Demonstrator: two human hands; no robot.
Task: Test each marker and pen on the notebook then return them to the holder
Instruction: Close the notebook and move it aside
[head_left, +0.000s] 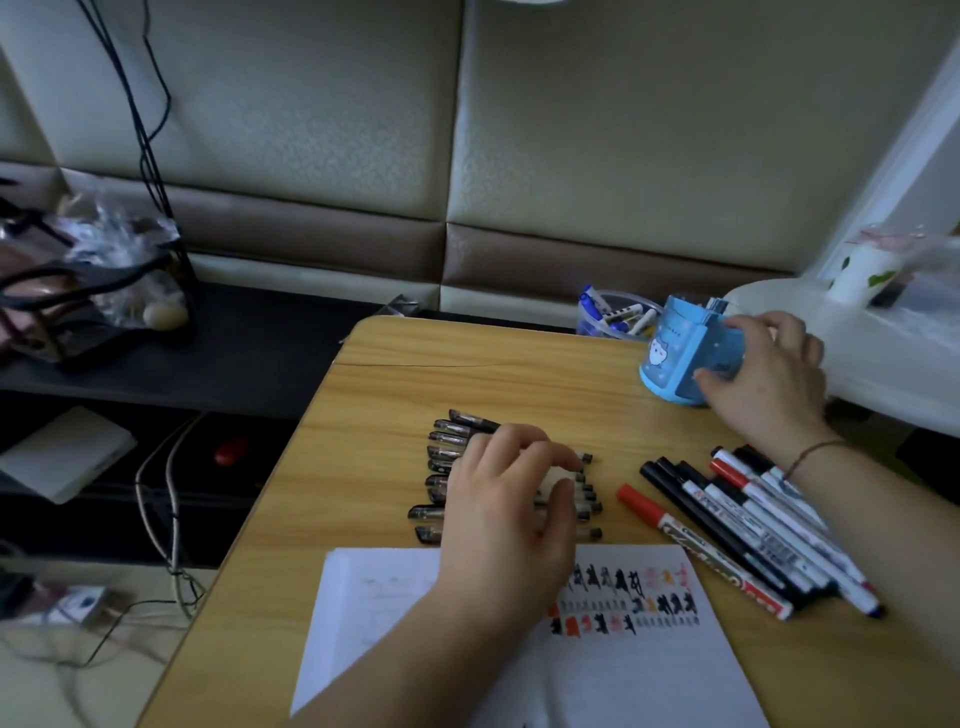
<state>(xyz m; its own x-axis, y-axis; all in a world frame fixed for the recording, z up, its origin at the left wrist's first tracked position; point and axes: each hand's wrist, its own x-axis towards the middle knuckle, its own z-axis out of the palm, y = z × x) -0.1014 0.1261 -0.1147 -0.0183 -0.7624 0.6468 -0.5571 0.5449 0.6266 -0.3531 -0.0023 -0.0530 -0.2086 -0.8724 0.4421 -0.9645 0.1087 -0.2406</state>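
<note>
Many test marks already on notebook (623, 649). Pens (452, 441), markers (753, 525) lie on surface (395, 364), none returned. Left fingers (563, 486) curled over pens; grasp unclear. Right fingers (709, 376) grasping tilted holder (675, 353).

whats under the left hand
A row of black pens lying side by side on the table; their ends stick out both sides of the left hand. Their middles are covered.

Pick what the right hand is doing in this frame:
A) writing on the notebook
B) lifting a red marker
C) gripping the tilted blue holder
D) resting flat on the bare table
C: the right hand curls round the blue holder, which leans off upright at the table's far right corner, away from the notebook and markers.
</note>
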